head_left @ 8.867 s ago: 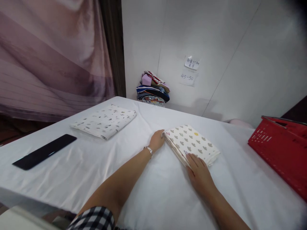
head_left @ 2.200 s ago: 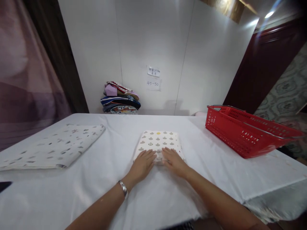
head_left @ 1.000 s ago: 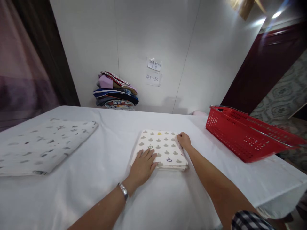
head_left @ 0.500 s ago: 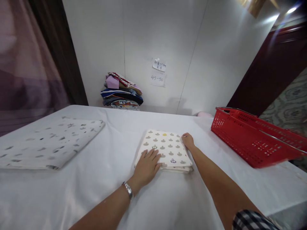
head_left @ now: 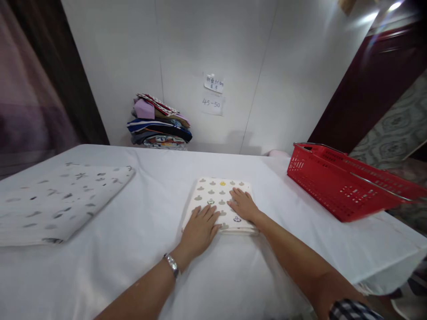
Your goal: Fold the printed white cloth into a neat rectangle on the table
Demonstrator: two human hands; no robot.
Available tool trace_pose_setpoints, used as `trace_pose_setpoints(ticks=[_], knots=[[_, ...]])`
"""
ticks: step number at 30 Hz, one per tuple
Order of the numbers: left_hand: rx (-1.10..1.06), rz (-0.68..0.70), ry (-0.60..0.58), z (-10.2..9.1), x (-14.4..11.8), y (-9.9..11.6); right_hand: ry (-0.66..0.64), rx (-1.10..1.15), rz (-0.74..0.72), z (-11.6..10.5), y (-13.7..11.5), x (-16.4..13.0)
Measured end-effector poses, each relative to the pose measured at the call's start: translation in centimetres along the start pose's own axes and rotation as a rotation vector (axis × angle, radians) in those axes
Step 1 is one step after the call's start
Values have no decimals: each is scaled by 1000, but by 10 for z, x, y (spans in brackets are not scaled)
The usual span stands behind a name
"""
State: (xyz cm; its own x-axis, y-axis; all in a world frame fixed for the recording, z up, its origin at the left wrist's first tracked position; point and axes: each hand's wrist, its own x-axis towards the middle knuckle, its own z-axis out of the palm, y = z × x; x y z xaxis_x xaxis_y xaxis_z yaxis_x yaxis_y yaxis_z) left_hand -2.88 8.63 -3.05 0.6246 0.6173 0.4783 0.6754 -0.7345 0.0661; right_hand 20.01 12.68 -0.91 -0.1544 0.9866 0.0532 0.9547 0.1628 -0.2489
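A folded white cloth [head_left: 208, 186] with a grey mushroom-like print lies on the table in front of me. A few of its motifs are yellow, green and purple. My left hand [head_left: 200, 229] rests flat on its near left part, fingers spread; a silver bracelet circles that wrist. On the right half of the cloth my right hand [head_left: 244, 205] lies flat too, its fingers stretched out. Neither hand grips anything. To the left lies a larger folded white cloth [head_left: 66, 200] with scattered grey and black marks, apart from both hands.
The table [head_left: 147, 258] has a white cover. A red plastic basket [head_left: 333, 182] with metal handles stands at the right. Behind the table's far edge rises a stack of folded fabrics [head_left: 160, 124] against the wall. Paper notes [head_left: 213, 104] hang on that wall.
My right hand has moved from the cloth's right edge onto its top and opened flat. The left hand stays on the cloth. The whole view has shifted slightly.
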Motion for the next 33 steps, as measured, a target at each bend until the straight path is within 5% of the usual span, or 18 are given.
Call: trace_pose_setpoints(ticks=[5,9,11,16,22,28,33], knots=[[-3,8,14,0,0,0,-119,-36,63,-8,-10,-3],[-6,-1,6,-1,0,1,17,-94,84,-21,-14,10],[-9,-11,-6,-1,0,1,62,-132,123,-20,-8,18],[-36,-16,-36,-4,-1,4,-69,-79,310,-6,20,33],[-71,-30,-18,-9,-2,8,-59,-113,269,-9,22,37],[-71,-40,-21,-11,-1,10,-14,-128,28,-25,-30,57],[-61,-35,-20,-9,-2,8,-71,-82,-171,-6,-57,78]])
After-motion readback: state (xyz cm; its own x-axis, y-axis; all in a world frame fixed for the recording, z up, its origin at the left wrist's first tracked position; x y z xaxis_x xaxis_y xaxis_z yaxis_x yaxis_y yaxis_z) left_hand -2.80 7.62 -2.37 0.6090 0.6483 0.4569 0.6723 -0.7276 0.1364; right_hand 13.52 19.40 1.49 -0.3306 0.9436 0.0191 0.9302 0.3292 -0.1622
